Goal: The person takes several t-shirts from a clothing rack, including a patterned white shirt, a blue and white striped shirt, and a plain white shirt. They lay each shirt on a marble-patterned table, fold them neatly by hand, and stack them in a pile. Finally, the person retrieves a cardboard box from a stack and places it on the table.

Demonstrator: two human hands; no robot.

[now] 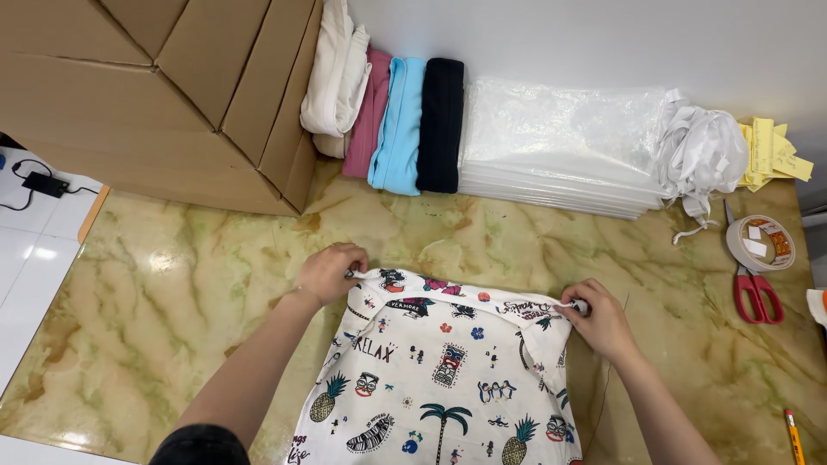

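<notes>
A white garment (439,379) printed with pineapples, palm trees and small cartoon figures lies flat on the green-yellow marble table (172,293). My left hand (330,273) pinches its top left corner. My right hand (599,320) pinches its top right corner. Both hands hold the upper edge stretched between them, against the tabletop.
A big cardboard box (164,95) fills the back left. Folded clothes (396,112) in white, pink, light blue and navy stand beside it, then a stack of clear plastic bags (560,146), white ribbon (702,155), yellow paper slips (771,155), a tape roll (760,243), red scissors (756,297), a pencil (793,435).
</notes>
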